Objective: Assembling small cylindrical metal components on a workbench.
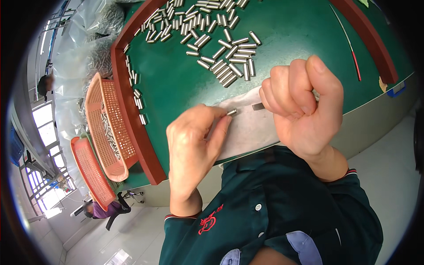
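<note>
My left hand (191, 138) pinches a small shiny metal cylinder (232, 112) between thumb and forefinger, just above a pale cloth (249, 133) at the table's near edge. My right hand (305, 104) is curled closed, palm side up, to the right of it. From its fingers a short flat grey strip (257, 106) sticks out toward the left hand; the rest of the strip is hidden. Beyond the hands, several loose metal cylinders (232, 55) lie on the green tabletop (172, 84), with a larger heap (198, 17) farther back.
A raised red-brown rim (128, 106) borders the table, with several cylinders along its left inside. A thin red-handled tool (355, 66) lies at the right. Outside the left rim stand an orange basket (118, 121) holding metal pieces, a second basket (90, 170) and clear plastic bags (73, 66).
</note>
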A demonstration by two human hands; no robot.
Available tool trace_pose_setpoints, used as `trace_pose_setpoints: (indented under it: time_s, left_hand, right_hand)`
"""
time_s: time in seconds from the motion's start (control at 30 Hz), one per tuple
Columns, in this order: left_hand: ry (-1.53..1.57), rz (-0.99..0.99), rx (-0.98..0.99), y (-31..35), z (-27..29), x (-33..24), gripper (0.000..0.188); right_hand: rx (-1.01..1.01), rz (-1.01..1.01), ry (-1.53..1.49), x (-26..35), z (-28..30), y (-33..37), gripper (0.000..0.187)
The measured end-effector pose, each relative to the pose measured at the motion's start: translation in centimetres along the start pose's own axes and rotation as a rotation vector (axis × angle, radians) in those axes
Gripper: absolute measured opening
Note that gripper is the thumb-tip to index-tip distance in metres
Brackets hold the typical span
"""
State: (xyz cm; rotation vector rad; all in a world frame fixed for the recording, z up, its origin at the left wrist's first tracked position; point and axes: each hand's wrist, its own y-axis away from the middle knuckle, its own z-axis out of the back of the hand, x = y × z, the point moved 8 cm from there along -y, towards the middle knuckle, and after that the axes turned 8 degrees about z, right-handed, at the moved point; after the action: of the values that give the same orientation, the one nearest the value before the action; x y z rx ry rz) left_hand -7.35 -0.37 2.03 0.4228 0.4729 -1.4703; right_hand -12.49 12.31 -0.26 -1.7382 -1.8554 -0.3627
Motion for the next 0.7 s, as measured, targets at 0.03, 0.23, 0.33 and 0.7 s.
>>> trace_pose_setpoints:
  time_s: [0.03,0.23,0.33,0.7]
  left_hand:
    - [0.013,0.023,-0.002,0.3,-0.3,0.6,0.008]
    - [0.134,0.063,-0.035,1.0,-0.8,1.9,0.008]
    - [0.162,0.092,-0.024,1.0,-0.9,2.4,0.008]
    - [0.189,0.094,-0.014,0.9,-1.0,2.6,0.007]
  right_hand:
    - [0.010,-0.014,0.046,-0.2,-0.5,-0.1,0.041]
    - [0.007,-0.098,0.135,-2.5,-1.9,-0.3,0.041]
    - [-0.014,-0.126,0.137,-2.9,-1.8,-0.3,0.041]
    - [0.001,-0.156,0.092,-3.2,-1.6,-0.2,0.042]
